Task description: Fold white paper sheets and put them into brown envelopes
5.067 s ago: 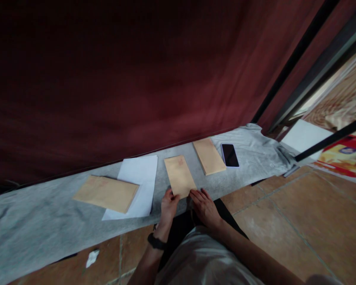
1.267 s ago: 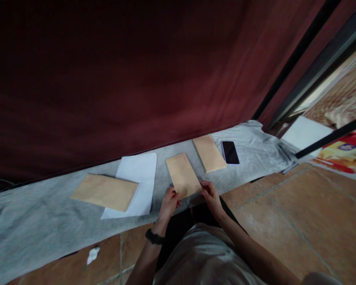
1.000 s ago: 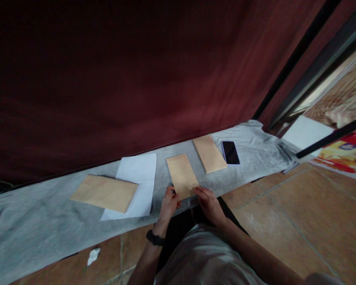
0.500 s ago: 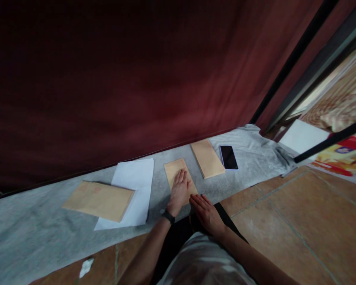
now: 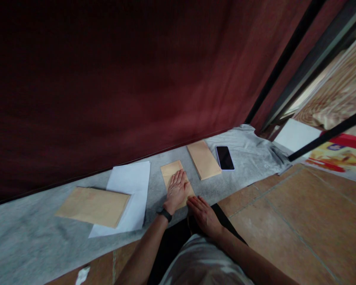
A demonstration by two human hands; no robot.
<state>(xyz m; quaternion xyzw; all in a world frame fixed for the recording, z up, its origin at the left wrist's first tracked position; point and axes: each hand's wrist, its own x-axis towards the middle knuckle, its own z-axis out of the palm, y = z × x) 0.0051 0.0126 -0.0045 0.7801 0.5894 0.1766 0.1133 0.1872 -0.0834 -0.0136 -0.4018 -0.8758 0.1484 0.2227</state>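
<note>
A tan paper envelope (image 5: 169, 170) lies on the grey cloth in front of me, partly covered by my hands. My left hand (image 5: 177, 190), with a dark band on its wrist, rests flat on the envelope, fingers stretched out. My right hand (image 5: 204, 213) lies at the envelope's near right corner, its fingers extended and touching the edge. To the right is a stack of similar envelopes (image 5: 204, 159). On the left, more tan envelopes (image 5: 91, 206) lie partly over white paper sheets (image 5: 133, 178).
A phone (image 5: 225, 158) lies right of the envelope stack. Grey cloth (image 5: 23, 233) covers the long surface, backed by a dark red panel (image 5: 136, 99). Black metal bars (image 5: 281, 67) stand at right. A white scrap (image 5: 82, 275) lies on the tiled floor (image 5: 273, 221).
The view has shifted slightly, so things sit a little further left. My left hand has stayed flat on the envelope and my right hand at its near corner.
</note>
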